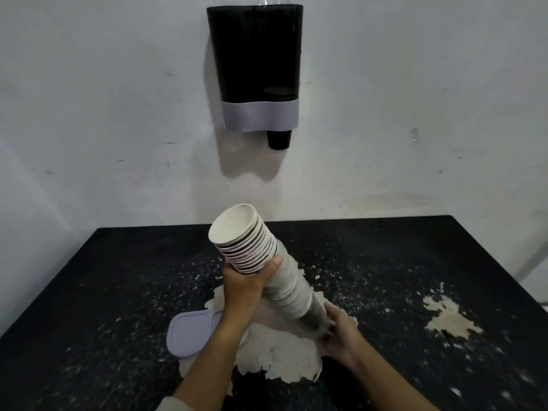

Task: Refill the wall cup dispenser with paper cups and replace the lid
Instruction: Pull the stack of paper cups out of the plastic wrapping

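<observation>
A long stack of white paper cups tilts over the black table, its open end up and to the left. My left hand grips the stack near the upper end. My right hand holds the lower end close to the table. The dark wall cup dispenser with a grey band hangs above, and one dark cup pokes out of its bottom right. The pale lilac lid lies flat on the table, partly under my left forearm.
The black table has worn patches of bare pale surface and many small flecks. A white wall stands behind it. Something transparent shows at the dispenser's top edge.
</observation>
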